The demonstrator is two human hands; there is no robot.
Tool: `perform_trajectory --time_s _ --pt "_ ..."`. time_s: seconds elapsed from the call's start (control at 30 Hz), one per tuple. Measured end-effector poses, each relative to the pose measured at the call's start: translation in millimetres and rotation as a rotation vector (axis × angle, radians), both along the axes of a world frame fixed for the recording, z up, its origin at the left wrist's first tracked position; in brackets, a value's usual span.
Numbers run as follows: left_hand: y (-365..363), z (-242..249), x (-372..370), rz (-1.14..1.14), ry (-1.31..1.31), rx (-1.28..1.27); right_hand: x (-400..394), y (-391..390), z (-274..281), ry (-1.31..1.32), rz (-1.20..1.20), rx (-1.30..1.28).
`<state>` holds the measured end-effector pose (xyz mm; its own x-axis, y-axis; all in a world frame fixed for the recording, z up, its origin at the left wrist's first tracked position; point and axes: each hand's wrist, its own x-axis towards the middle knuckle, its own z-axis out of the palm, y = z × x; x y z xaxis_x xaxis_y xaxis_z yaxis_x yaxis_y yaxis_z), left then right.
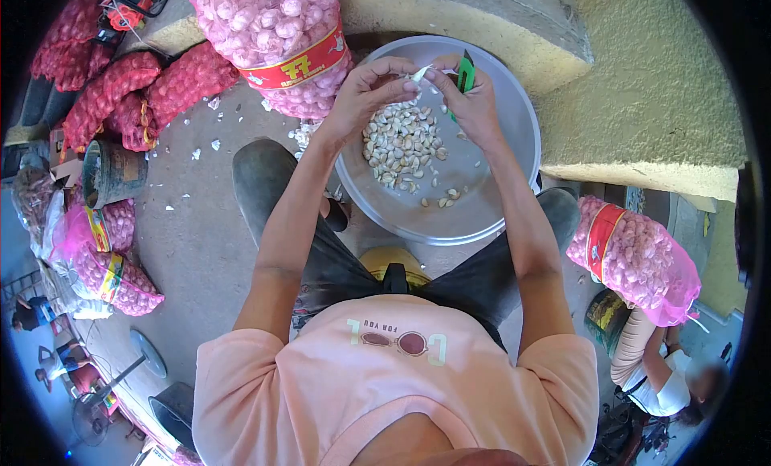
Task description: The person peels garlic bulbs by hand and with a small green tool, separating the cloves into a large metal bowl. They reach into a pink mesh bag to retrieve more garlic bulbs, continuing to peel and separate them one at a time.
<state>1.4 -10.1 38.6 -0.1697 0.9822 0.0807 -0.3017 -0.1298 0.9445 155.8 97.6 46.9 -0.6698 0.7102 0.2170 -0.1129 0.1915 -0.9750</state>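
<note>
My left hand pinches a garlic clove with whitish skin on it, between thumb and fingers. Close against it, my right hand has its thumb and fingertip at the clove's skin. That same hand also grips a green cutter knife, upright between the fingers. Both hands are over the far part of a wide grey metal basin. A heap of loose garlic cloves lies in the basin below my left hand, and a few cloves are scattered to its right.
A large pink net sack of garlic stands beyond my left knee; another garlic sack is at right. Red net sacks and a dark bucket are left. A concrete ledge borders the basin. Another person sits at right.
</note>
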Motion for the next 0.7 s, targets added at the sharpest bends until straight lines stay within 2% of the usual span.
perform_trajectory --time_s 0.03,0.1,0.13,0.2,0.4,0.63,0.7 --pt "0.7 -2.3 1.5 0.0 0.0 -0.001 -0.5 -2.7 -0.8 0.0 -0.042 -0.031" --pt "4.9 -9.1 7.1 0.037 0.178 0.038 -3.4 -7.4 -3.5 -0.001 -0.086 -0.06" --pt "6.2 -12.2 10.7 0.037 0.177 0.038 -5.9 -10.8 -6.2 0.002 -0.134 -0.024" --pt "6.7 -18.2 16.5 0.06 -0.088 -0.009 -7.1 -12.7 -10.4 0.006 -0.181 0.009" --pt "10.2 -23.0 15.6 0.177 0.0 0.041 -9.4 -7.8 -18.1 0.056 -0.16 0.253" --pt "11.6 -19.7 12.4 0.199 -0.087 -0.031 -8.8 -12.0 -8.8 0.063 -0.059 -0.033" --pt "13.0 -21.8 13.3 0.275 -0.013 0.131 -8.2 -15.1 -2.4 0.043 -0.076 -0.099"
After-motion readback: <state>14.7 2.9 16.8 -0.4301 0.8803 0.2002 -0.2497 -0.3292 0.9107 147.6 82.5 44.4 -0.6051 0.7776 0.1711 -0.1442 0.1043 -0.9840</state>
